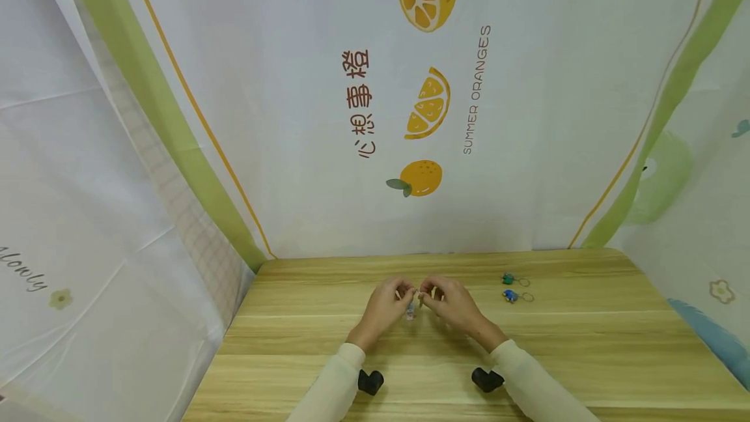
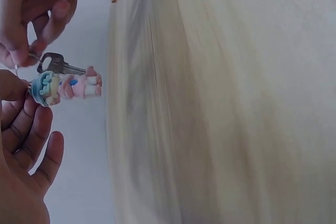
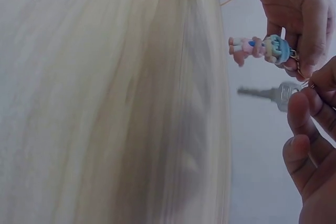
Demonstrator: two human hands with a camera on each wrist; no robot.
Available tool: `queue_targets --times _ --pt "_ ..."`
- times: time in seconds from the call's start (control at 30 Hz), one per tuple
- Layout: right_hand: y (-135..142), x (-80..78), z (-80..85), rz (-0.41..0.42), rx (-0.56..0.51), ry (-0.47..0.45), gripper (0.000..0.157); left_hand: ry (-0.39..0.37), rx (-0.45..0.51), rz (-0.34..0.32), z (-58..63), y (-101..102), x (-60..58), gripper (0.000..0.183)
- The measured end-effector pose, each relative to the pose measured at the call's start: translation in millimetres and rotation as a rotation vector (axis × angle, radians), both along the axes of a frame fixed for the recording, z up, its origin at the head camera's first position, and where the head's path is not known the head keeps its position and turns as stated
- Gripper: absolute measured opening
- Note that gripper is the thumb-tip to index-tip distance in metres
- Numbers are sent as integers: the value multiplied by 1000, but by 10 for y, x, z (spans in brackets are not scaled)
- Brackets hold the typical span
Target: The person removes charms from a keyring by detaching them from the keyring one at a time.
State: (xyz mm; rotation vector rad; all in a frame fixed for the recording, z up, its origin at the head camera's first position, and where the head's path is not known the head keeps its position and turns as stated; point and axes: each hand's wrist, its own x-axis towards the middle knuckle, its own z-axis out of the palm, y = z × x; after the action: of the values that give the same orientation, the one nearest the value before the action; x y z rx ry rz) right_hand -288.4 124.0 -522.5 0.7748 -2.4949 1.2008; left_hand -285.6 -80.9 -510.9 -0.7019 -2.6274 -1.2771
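Above the table [image 1: 328, 344], both hands meet near the middle. My left hand [image 1: 383, 308] pinches the metal hardware at the top of a keychain whose small figurine [image 2: 68, 86] has a teal hat and a pink outfit. A silver key [image 3: 281, 95] hangs beside the figurine on a thin metal ring [image 2: 34, 56]. The right hand [image 1: 454, 308] pinches that ring between thumb and forefinger, close to the key's head. Its other fingers stay loosely bent in the right wrist view. Fingertips partly hide where ring and figurine hardware join.
Right of the hands lie two more figurine keychains with rings, a green one [image 1: 508, 279] and a blue one [image 1: 511, 295]. A black wrist mount shows at the left sleeve [image 1: 370, 382] and another at the right [image 1: 487, 379]. A printed cloth [image 1: 328, 213] hangs behind the table.
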Motion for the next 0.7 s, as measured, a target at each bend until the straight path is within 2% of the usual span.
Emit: queue_targets --times 0.1,0.33,0.5,0.7 --pt "-2 -2 -6 13 -3 10 6 5 -2 14 1 -21 2 15" --pt "-4 10 -13 24 -18 14 6 35 8 -2 -4 -42 -3 15" --pt "-21 14 -11 -8 -2 -13 6 39 11 0 4 -46 -4 15" --pt "-49 12 -14 -27 11 -27 5 63 17 -36 -5 -40 2 13"
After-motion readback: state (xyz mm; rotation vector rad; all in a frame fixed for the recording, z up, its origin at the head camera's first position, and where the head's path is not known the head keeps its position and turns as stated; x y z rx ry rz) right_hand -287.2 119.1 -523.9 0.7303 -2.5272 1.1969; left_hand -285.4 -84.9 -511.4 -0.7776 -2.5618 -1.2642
